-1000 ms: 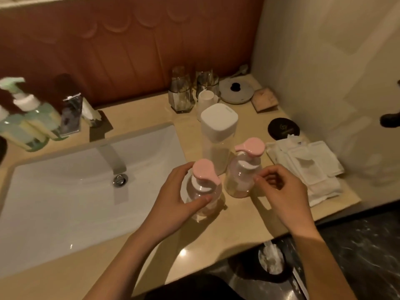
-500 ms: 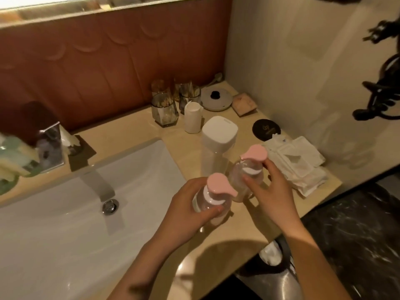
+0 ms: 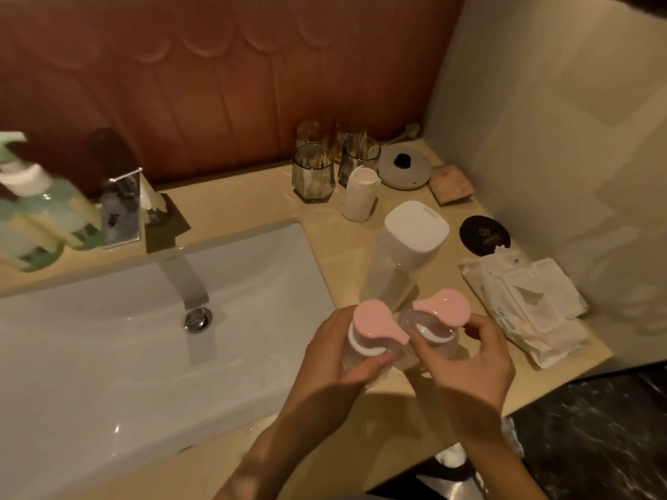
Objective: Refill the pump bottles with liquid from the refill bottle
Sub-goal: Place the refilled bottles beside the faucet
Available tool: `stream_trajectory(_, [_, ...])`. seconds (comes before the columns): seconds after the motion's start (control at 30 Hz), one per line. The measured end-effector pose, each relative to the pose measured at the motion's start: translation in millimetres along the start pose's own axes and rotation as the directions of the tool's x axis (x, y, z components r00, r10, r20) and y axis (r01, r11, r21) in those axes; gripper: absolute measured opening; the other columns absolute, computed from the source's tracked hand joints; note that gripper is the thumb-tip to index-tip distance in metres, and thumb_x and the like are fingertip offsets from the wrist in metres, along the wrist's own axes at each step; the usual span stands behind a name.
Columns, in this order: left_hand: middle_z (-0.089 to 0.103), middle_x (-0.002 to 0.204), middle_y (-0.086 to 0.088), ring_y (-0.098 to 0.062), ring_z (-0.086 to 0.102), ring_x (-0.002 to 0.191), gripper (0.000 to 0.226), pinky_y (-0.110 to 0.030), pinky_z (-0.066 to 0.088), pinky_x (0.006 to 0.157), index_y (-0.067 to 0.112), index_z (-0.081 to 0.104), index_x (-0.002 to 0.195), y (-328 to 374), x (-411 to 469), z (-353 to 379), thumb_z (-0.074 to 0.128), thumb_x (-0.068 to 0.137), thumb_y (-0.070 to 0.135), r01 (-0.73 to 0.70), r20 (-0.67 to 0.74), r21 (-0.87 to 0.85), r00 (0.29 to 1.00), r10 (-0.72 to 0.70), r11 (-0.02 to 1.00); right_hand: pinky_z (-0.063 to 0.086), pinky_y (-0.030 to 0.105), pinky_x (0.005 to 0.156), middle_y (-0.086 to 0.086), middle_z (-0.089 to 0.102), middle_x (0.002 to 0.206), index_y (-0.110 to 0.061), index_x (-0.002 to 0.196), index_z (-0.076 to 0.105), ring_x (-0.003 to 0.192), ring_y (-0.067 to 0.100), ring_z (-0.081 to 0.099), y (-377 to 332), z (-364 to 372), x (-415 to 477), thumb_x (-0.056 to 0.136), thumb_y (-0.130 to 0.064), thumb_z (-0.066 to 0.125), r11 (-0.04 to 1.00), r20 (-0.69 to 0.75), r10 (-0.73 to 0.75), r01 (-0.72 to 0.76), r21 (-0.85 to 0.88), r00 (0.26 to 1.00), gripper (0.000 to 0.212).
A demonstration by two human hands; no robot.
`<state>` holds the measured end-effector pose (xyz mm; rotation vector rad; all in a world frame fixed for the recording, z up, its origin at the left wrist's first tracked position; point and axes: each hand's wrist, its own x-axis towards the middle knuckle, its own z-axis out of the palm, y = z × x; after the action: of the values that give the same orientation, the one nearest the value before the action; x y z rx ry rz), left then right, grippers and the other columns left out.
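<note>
While the beige counter (image 3: 252, 205) carries plenty of clutter, the tall refill bottle (image 3: 402, 261) stands upright and capped just behind the left pump bottle (image 3: 375, 323) and the right pump bottle (image 3: 444, 306), near the front edge. Both look like clear, thin plastic: light, smooth and probably slippery, so each is best held round the body while its top is unscrewed. The left hand (image 3: 332, 362) grips the left one; the right hand (image 3: 469, 366) curls round the right one.
</note>
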<state>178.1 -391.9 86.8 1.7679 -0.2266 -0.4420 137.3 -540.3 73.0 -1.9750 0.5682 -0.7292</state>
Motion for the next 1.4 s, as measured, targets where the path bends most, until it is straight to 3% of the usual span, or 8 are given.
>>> stream_trajectory(0.23, [0.065, 0.105, 0.021, 0.002, 0.060, 0.100, 0.040, -0.015, 0.046, 0.082, 0.036, 0.060, 0.107, -15.2, -9.6, -53.0, 0.070, 0.068, 0.039, -0.031, -0.174, -0.031, 0.984, 0.025, 0.999, 0.039, 0.003, 0.074, -0.005, 0.062, 0.088, -0.018, 0.093, 0.060, 0.081, 0.000, 0.054, -15.2, 31.7, -20.5, 0.059, -0.052, 0.074, 0.993, 0.091, -0.116, 0.117, -0.002, 0.989, 0.050])
stream_trajectory(0.47, [0.060, 0.110, 0.012, -0.001, 0.053, 0.103, 0.036, -0.007, 0.037, 0.081, 0.029, 0.056, 0.114, -20.4, 37.8, -121.0, 0.070, 0.081, 0.025, -0.054, -0.401, 0.296, 0.899, 0.176, 0.954, 0.048, 0.013, 0.075, 0.001, 0.067, 0.093, -0.011, 0.099, 0.065, 0.082, 0.007, 0.059, -42.9, 118.4, -2.6, 0.066, -0.043, 0.078, 0.984, 0.210, -0.146, 0.119, 0.133, 0.967, 0.047])
stream_trajectory(0.6, [0.057, 0.114, 0.003, -0.007, 0.049, 0.105, 0.038, -0.011, 0.037, 0.083, 0.019, 0.054, 0.119, -13.5, 88.6, -156.7, 0.067, 0.083, 0.019, -0.063, -0.476, 0.348, 0.848, 0.234, 0.935, 0.045, 0.013, 0.083, -0.009, 0.060, 0.105, -0.032, 0.105, 0.057, 0.096, 0.003, 0.054, -64.5, 175.7, 35.6, 0.064, -0.026, 0.084, 0.971, 0.321, 0.051, -0.122, 0.203, 0.946, 0.050])
stream_trajectory(0.8, [0.059, 0.106, 0.005, -0.006, 0.052, 0.097, 0.029, -0.001, 0.035, 0.076, 0.019, 0.057, 0.110, -8.8, 161.9, -191.4, 0.068, 0.083, 0.020, -0.089, -0.540, 0.325, 0.799, 0.262, 0.941, 0.040, 0.013, 0.085, -0.006, 0.058, 0.117, -0.023, 0.116, 0.060, 0.107, 0.007, 0.051, -81.6, 248.9, 95.6, 0.072, -0.024, 0.080, 0.980, 0.261, 0.026, -0.076, 0.183, 0.965, 0.048])
stream_trajectory(0.93, [0.064, 0.107, -0.001, -0.014, 0.058, 0.099, 0.032, -0.031, 0.049, 0.085, 0.017, 0.060, 0.111, -11.4, 206.5, -210.6, 0.069, 0.081, 0.022, -0.082, -0.580, 0.296, 0.776, 0.247, 0.952, 0.038, 0.010, 0.082, -0.003, 0.057, 0.121, -0.018, 0.122, 0.060, 0.108, 0.008, 0.050, -91.0, 290.3, 131.1, 0.076, -0.021, 0.077, 0.985, 0.257, -0.003, -0.042, 0.169, 0.967, 0.050])
stream_trajectory(1.17, [0.058, 0.118, -0.004, -0.020, 0.052, 0.111, 0.038, -0.038, 0.045, 0.095, 0.019, 0.054, 0.118, -11.1, 246.5, -236.7, 0.068, 0.083, 0.023, -0.030, -0.629, 0.189, 0.764, 0.144, 0.981, 0.043, 0.032, 0.096, 0.004, 0.060, 0.123, -0.015, 0.128, 0.056, 0.112, 0.018, 0.054, -96.1, 339.9, 163.2, 0.077, -0.022, 0.076, 0.988, 0.310, -0.091, 0.047, 0.145, 0.946, 0.056])
stream_trajectory(1.27, [0.052, 0.127, -0.002, -0.019, 0.048, 0.118, 0.053, -0.036, 0.042, 0.098, 0.021, 0.044, 0.128, -15.1, 246.5, -238.2, 0.069, 0.082, 0.025, -0.015, -0.584, 0.131, 0.807, 0.089, 0.991, 0.042, 0.032, 0.098, 0.006, 0.060, 0.126, -0.015, 0.135, 0.050, 0.117, 0.021, 0.053, -93.8, 341.9, 163.6, 0.080, -0.022, 0.073, 0.986, 0.358, -0.130, 0.081, 0.149, 0.925, 0.060])
stream_trajectory(1.4, [0.028, 0.151, -0.006, -0.026, 0.027, 0.139, 0.106, -0.050, 0.030, 0.110, 0.024, 0.009, 0.148, -20.8, 231.4, -231.1, 0.073, 0.067, 0.048, 0.012, -0.518, 0.109, 0.854, 0.046, 0.994, 0.037, 0.030, 0.102, 0.006, 0.049, 0.140, -0.019, 0.149, 0.021, 0.127, 0.023, 0.046, -90.6, 322.5, 157.6, 0.086, -0.029, 0.066, 0.992, 0.482, -0.125, 0.106, 0.067, 0.867, 0.078])
